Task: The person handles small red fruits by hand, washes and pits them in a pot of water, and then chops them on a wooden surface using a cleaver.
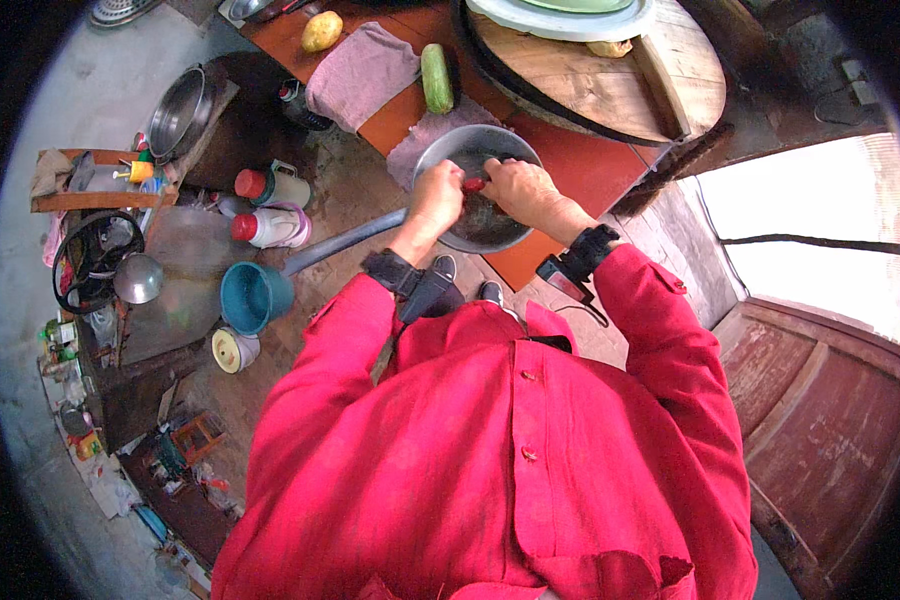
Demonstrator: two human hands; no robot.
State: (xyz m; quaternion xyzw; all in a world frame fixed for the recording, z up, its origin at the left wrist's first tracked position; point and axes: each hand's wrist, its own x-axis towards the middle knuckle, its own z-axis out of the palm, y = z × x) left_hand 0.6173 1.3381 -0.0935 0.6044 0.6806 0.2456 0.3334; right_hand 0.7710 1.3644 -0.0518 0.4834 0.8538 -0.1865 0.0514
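Observation:
Over a grey metal long-handled pan (pixel 525 146) at the table edge, both hands meet at a small red object (pixel 474 184), perhaps a vegetable. My left hand (pixel 439 196) pinches its left end, the fingers closed. On its other side, my right hand (pixel 521 189) grips it with bent fingers. The pan's contents are dark and partly hidden by the hands. Behind the pan lie a pink cloth (pixel 409 154) and a green cucumber or similar vegetable (pixel 437 79). A second pink cloth (pixel 364 71) lies farther left, near a yellow potato (pixel 322 31).
A round wooden board (pixel 577 82) holding stacked plates (pixel 562 21) occupies the table's right side. Left of the table stand vacuum flasks with red caps (pixel 270 226) and a blue bucket (pixel 251 300). The pan's handle (pixel 345 241) extends towards the bucket.

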